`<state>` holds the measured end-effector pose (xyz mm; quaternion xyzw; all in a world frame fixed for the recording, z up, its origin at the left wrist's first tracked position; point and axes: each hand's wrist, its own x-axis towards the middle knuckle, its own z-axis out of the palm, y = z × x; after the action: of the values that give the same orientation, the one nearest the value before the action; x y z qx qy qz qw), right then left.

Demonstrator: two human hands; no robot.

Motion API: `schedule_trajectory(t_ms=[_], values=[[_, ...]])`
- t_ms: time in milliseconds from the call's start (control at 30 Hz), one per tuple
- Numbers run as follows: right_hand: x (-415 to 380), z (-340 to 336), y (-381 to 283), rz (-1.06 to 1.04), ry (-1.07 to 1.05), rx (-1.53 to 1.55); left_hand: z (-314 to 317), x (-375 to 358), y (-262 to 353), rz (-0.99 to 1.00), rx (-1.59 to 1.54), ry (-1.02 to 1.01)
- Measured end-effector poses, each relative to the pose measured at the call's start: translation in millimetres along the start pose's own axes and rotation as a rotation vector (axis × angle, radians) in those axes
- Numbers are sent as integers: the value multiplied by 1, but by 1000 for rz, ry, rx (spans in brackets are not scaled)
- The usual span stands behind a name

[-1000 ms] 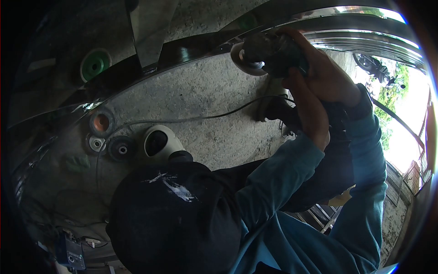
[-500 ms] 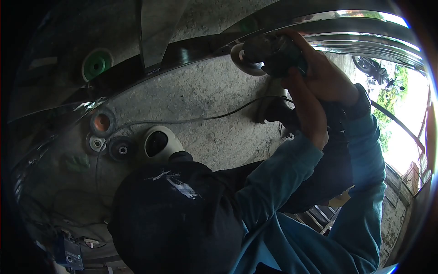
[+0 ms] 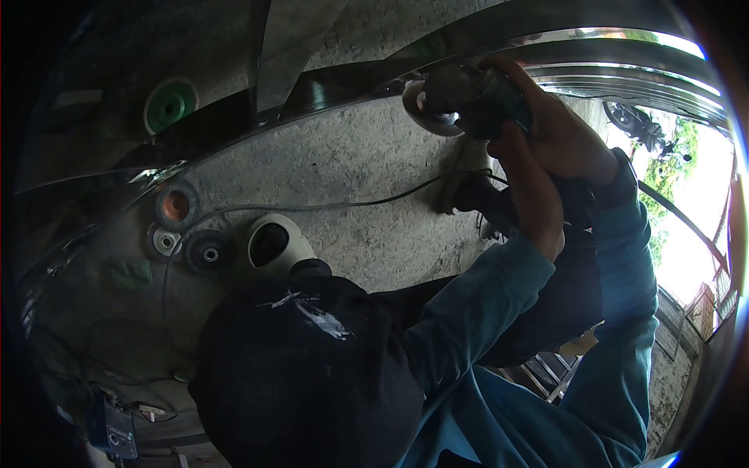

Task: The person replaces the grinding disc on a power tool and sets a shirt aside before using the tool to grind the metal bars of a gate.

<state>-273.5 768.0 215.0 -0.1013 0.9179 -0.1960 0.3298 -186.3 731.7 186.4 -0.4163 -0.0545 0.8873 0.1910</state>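
Both my hands hold a dark angle grinder (image 3: 472, 97) at the top of the view. My right hand (image 3: 566, 132) wraps the grinder's body near its head. My left hand (image 3: 534, 195) grips lower down, toward the tool's rear. The grinder's pale disc (image 3: 425, 109) presses against a long, curved, shiny metal rail (image 3: 328, 82) that runs across the upper frame. A thin black cable (image 3: 351, 204) trails across the concrete floor (image 3: 343, 164) toward the tool. My dark cap (image 3: 304, 366) and teal sleeves (image 3: 484, 304) fill the lower part of the view.
Loose grinding discs lie on the floor at left: green (image 3: 168, 105), orange (image 3: 175, 204), small white (image 3: 165, 240) and black (image 3: 209, 253). A white clog (image 3: 273, 243) sits beside them. A motorbike (image 3: 633, 125) stands outside at upper right; a blue device (image 3: 113, 433) is at bottom left.
The grinder and both hands have shifted slightly to the right along the rail. The grip is unchanged.
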Motion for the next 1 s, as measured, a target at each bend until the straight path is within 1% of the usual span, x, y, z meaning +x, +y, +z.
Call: schedule_trajectory(t_ms=[33, 100, 233, 267, 300, 400, 433, 500, 633, 700, 733, 833, 900, 1000], values=[[0, -1, -2, -1, 1, -2, 0, 0, 0, -2, -2, -4], [1, -1, -5, 62, -22, 12, 0, 1, 0, -6, -4, -5], [0, -2, -4, 46, -12, 11, 0, 0, 2, -37, -8, -4], [0, -5, -5, 60, -52, 3, -1, 0, 2, -46, -10, -5], [0, -6, -5, 72, -94, -5, 1, 0, 0, -22, -5, -7], [1, -7, -4, 116, -117, 43, 0, 1, 0, 10, -2, -8], [2, -6, -5, 116, -117, 41, -1, 1, 0, 13, -1, -9], [3, -2, -6, 53, -39, 18, 0, 1, 3, 6, -14, -14], [4, -4, -8, 41, -41, 9, 1, 0, 4, -8, -11, 1], [2, -8, -7, 111, -125, 34, 1, 0, 3, -11, 6, 3], [3, -8, -6, 107, -129, 33, 1, 0, 3, -14, 19, -1], [4, -6, -4, 84, -121, 37, 0, 1, 4, -15, 29, 3], [5, -4, -5, 23, -51, -19, 1, 1, 6, -12, 18, -11], [7, -7, -10, 54, -88, 9, 3, 1, 5, 1, 7, -30]])
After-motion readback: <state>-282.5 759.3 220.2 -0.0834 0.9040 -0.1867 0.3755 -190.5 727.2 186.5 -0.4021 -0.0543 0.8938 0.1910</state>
